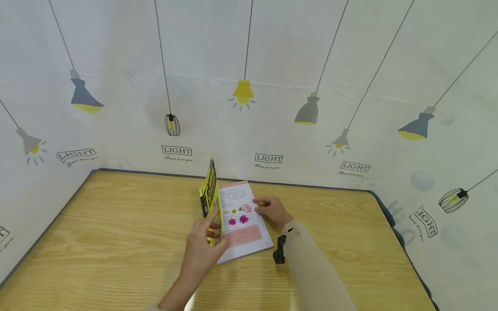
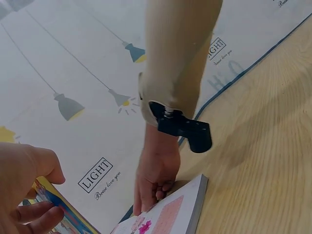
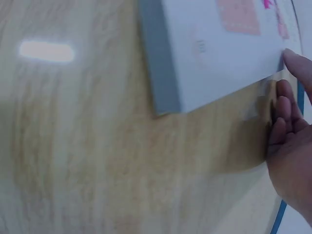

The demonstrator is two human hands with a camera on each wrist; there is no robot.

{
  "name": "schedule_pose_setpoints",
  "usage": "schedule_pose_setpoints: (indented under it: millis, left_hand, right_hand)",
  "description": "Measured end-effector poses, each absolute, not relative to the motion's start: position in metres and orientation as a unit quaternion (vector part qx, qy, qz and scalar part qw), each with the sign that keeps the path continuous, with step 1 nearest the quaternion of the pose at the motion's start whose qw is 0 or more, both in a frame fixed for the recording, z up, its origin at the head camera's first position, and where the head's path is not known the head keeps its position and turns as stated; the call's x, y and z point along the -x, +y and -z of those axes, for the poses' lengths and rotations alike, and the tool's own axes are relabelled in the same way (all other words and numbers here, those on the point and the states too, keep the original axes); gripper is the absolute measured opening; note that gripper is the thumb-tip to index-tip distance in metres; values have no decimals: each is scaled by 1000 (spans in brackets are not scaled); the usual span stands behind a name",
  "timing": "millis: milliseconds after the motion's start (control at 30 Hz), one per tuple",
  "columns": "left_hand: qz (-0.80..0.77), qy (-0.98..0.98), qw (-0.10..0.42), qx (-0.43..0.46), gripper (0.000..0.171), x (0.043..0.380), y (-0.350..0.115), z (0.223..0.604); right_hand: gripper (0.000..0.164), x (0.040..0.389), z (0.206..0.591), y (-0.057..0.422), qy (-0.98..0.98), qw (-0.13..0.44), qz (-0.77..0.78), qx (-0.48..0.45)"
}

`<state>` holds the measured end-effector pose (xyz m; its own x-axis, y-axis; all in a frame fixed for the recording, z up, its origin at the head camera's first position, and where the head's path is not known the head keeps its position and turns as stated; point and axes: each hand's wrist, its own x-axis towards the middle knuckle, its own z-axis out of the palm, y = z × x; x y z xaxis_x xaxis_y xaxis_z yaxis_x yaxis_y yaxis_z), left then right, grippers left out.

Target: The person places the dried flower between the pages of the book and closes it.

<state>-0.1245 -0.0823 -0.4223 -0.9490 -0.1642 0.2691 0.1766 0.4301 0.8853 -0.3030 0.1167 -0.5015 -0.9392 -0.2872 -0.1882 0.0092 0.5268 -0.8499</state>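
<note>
An open book [image 1: 249, 235] lies on the table, its white page printed with pink blocks and magenta flowers. Its yellow and black cover [image 1: 210, 190] stands nearly upright on the left side. My left hand [image 1: 204, 244] holds this cover, thumb on the inner side and fingers on the outer; the left wrist view shows these fingers [image 2: 41, 219] at the cover's edge. At the right edge of the page is my right hand [image 1: 273, 210]. In the right wrist view its thumb [image 3: 298, 66] meets the page edge, with the other fingers bent beside the book.
The wooden table [image 1: 116, 224] has a dark blue border and meets a pale wall sheet [image 1: 210, 52] printed with hanging lamps. A black device [image 1: 279, 250] is strapped at the right wrist, over a beige sleeve [image 1: 315, 272]. Dark rounded shapes [image 1: 398, 237] show beyond the table's right edge.
</note>
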Motion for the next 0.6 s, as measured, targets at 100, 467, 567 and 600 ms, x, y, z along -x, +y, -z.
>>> schedule_pose_setpoints:
  millis: [100, 467, 567, 600]
  left_hand:
    - [530, -833, 159, 2, 62, 125, -79, 424]
    - [496, -850, 177, -4, 58, 129, -63, 440]
    - [485, -858, 170, -8, 61, 130, -58, 444]
    - [482, -860, 168, -8, 62, 131, -57, 445]
  right_hand:
    - [30, 307, 494, 116, 869, 163, 460, 83]
    - [33, 318, 425, 106, 847, 136, 462, 225]
    - [32, 318, 405, 100, 841, 128, 451, 272]
    - [31, 318, 399, 99, 842, 125, 444, 280]
